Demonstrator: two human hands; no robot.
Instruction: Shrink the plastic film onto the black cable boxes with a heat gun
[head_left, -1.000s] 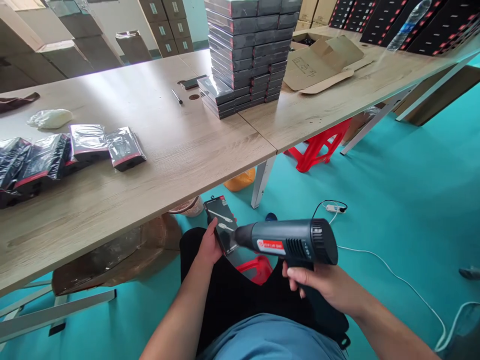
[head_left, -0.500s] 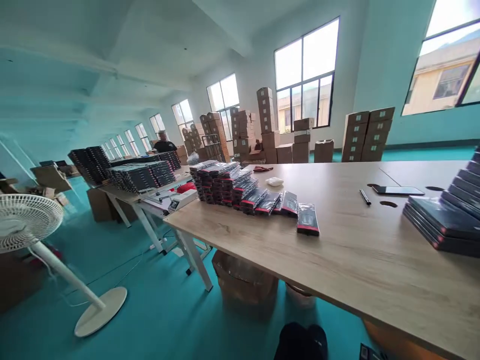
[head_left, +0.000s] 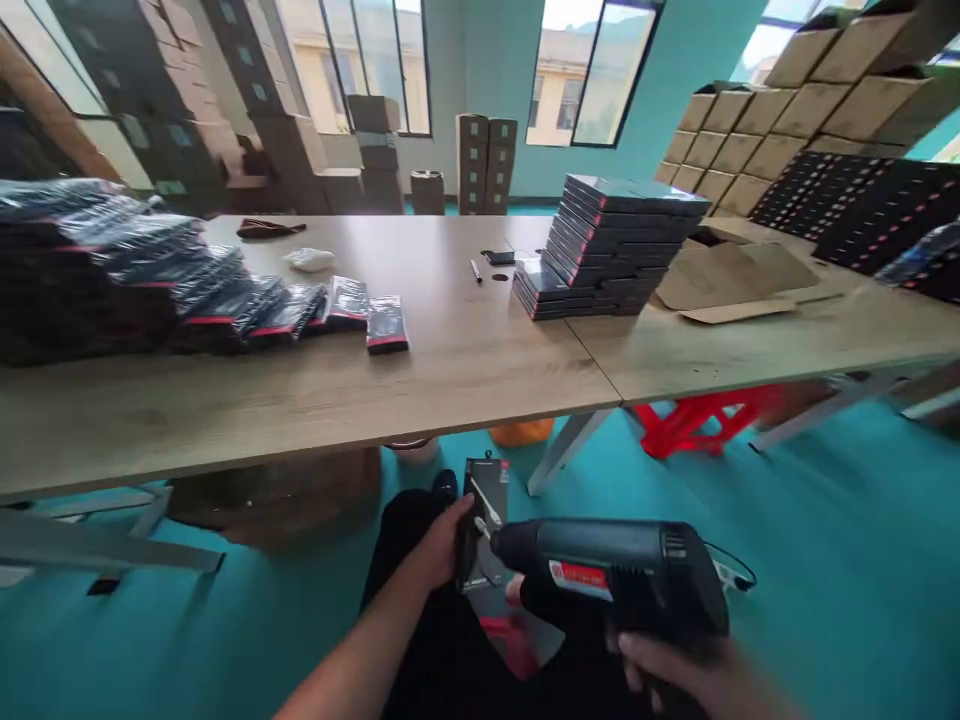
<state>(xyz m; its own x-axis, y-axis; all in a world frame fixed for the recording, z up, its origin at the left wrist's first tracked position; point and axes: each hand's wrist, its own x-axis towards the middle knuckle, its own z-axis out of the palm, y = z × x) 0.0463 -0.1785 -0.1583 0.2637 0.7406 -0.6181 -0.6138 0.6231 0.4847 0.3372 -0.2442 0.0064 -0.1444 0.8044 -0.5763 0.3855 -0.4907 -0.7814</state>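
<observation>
A smooth, softly shiny wood-grain surface is shown by the tabletop (head_left: 465, 375). Glossy, crinkled clear plastic is wrapped around the small packs (head_left: 388, 325). Matt brown cardboard is seen in the opened carton (head_left: 716, 280). The heat gun (head_left: 622, 560) is cased in smooth dark plastic; the held box (head_left: 489, 485) is apparently smooth-faced, though its finish is blurred.

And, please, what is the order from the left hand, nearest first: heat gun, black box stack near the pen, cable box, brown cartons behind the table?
1. Cable box, in the left hand
2. Heat gun, right side
3. Black box stack, ahead-right on table
4. Brown cartons, behind
</observation>
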